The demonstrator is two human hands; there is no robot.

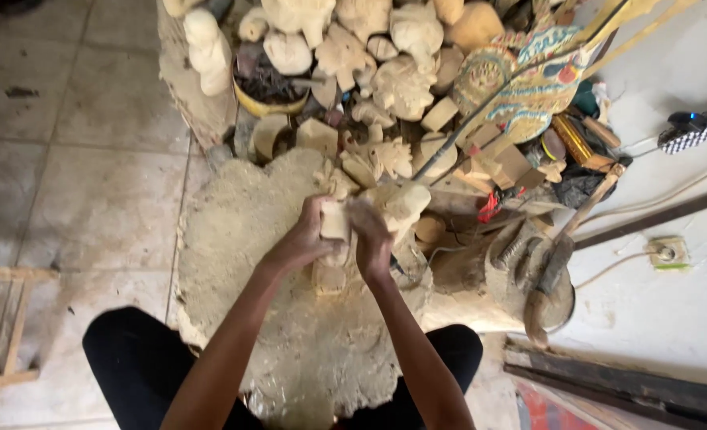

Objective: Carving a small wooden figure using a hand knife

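Note:
My left hand (301,239) grips a pale wooden block (335,220) from the left. My right hand (372,237) closes on the same block from the right, blurred by motion. Both hands hover over a mound of pale sawdust (274,318) that lies between my knees in black trousers (130,358). Another small pale wooden piece (329,278) stands in the sawdust just below the hands. What tool, if any, the right hand holds is not clear.
A heap of rough pale wood carvings (353,56) fills the top. A painted flat puppet figure (528,87) on sticks lies at the upper right. A chopping log (520,271) with a wooden-handled tool (564,231) stands right. Grey floor tiles (74,159) are to the left.

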